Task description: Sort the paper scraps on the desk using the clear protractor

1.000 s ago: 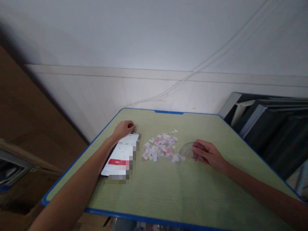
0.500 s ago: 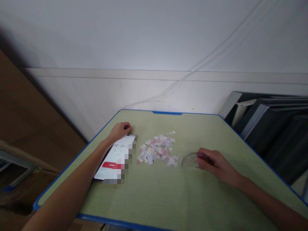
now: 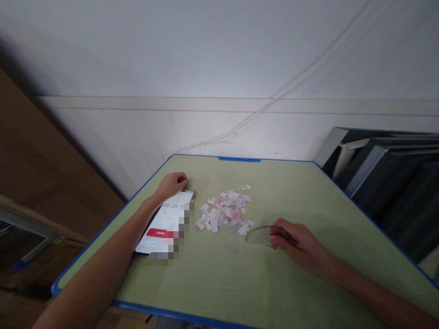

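Observation:
My right hand (image 3: pixel 288 237) pinches a clear half-round protractor (image 3: pixel 259 235) by one end, thumb and fingers closed on it. The protractor's other end is at the lower right of a loose pile of small white and pink paper scraps (image 3: pixel 224 210). Just below the pile, a faint smear of moving scraps (image 3: pixel 232 242) shows, too blurred to make out. My left hand (image 3: pixel 174 182) rests on the tabletop with curled fingers, and nothing shows in it. Its wrist lies by the top end of a phone (image 3: pixel 166 221), whose lit screen carries a running timer and a red button.
The pale green table (image 3: pixel 206 283) has a blue rim. Large dark flat folders or boards (image 3: pixel 394 183) lean by its right edge. Behind it, a white cable (image 3: pixel 254 114) runs along the wall. A brown panel (image 3: pixel 44 151) stands at the left.
My right hand has moved left and a little nearer to me with the protractor, up to the pile's lower right edge. Some scraps there have shifted. My left hand stays in place.

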